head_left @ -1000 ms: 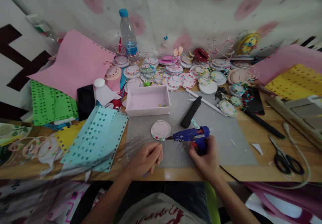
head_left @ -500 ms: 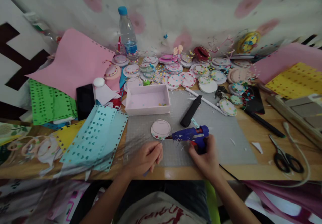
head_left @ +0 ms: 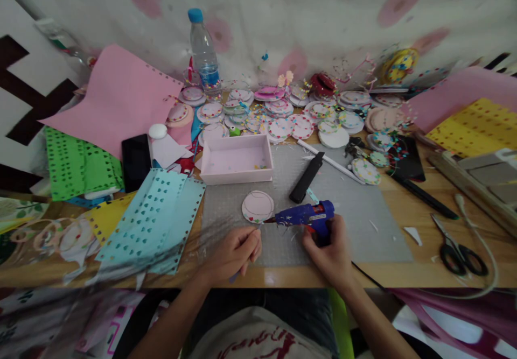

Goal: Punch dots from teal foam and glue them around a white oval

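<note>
My right hand [head_left: 330, 254] is wrapped round the handle of a blue hot glue gun [head_left: 305, 216]. The gun's dark nozzle points left, close to the front edge of a small pale pink paper disc [head_left: 258, 206]. That disc lies on the grey cutting mat [head_left: 355, 235] and has small coloured pieces along its lower rim. Just in front of it, my left hand [head_left: 238, 248] is closed on a thin bluish tool [head_left: 234, 277], mostly hidden by the fingers. Its tip is near the nozzle; whether they touch I cannot tell.
Behind the disc stands a pale pink box [head_left: 237, 175]. A black cutter knife [head_left: 307, 178] lies behind the glue gun. Scissors [head_left: 462, 254] rest at right, light blue sheets [head_left: 157, 213] at left. Several decorated discs [head_left: 280, 128] and a water bottle [head_left: 204, 52] line the back.
Both hands and the glue gun hold almost the same place. The view has shifted very slightly.
</note>
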The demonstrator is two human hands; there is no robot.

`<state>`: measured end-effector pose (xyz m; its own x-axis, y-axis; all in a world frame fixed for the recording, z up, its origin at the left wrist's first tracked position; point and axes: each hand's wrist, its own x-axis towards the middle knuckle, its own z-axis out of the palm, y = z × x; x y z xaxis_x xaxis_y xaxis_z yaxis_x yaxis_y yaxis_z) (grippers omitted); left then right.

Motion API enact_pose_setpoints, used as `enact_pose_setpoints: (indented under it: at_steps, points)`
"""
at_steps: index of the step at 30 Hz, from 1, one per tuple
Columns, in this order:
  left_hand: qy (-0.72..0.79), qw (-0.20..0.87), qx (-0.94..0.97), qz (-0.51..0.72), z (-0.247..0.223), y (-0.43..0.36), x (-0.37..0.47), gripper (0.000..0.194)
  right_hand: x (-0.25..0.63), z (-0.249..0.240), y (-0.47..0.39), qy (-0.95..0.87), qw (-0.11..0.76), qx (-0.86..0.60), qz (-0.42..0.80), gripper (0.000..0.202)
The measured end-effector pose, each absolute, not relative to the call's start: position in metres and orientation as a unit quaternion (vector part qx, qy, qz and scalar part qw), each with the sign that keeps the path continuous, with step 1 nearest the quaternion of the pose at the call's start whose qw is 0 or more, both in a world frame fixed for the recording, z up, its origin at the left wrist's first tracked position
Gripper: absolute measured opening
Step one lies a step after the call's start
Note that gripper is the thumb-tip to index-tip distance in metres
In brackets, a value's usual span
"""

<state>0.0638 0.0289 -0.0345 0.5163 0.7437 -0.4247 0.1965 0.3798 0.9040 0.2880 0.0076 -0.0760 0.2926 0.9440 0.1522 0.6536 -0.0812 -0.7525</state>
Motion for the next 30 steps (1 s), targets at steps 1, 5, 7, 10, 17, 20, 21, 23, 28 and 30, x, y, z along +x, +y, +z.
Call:
enact_pose_setpoints:
  at_steps: [1,5,7,10,17,20,21,23,28,30]
  points:
    - [0.451,0.697,0.521,0.196,-0.035,0.029,0.064,0.043,0.288,-0.076,0.008,-0.563,0.376,-0.711,0.189,0.031]
    - [0.447,0.698,0.522,0.203,-0.035,0.029,0.064,0.043,0.289,-0.078,0.007,-0.572,0.373,-0.707,0.185,0.033]
    - [0.445,0.698,0.523,0.203,-0.035,0.029,0.063,0.043,0.29,-0.078,0.008,-0.574,0.366,-0.709,0.185,0.032]
    - [0.442,0.697,0.529,0.199,-0.035,0.03,0.063,0.043,0.289,-0.077,0.008,-0.576,0.359,-0.713,0.178,0.031]
    - [0.445,0.699,0.522,0.203,-0.036,0.029,0.063,0.042,0.288,-0.077,0.006,-0.576,0.349,-0.725,0.145,0.036]
    - [0.444,0.702,0.517,0.205,-0.037,0.029,0.062,0.042,0.301,-0.074,0.003,-0.566,0.35,-0.739,0.107,0.037]
    - [0.442,0.705,0.515,0.207,-0.038,0.029,0.062,0.042,0.308,-0.072,0.002,-0.559,0.355,-0.745,0.085,0.036]
    - [0.438,0.712,0.508,0.209,-0.039,0.028,0.061,0.043,0.329,-0.069,0.001,-0.536,0.356,-0.765,0.038,0.035]
    - [0.427,0.728,0.493,0.212,-0.039,0.027,0.062,0.045,0.383,-0.066,0.002,-0.522,0.272,-0.808,-0.036,0.051]
    - [0.433,0.737,0.473,0.215,-0.036,0.027,0.066,0.046,0.39,-0.063,0.002,-0.542,0.252,-0.797,-0.086,0.052]
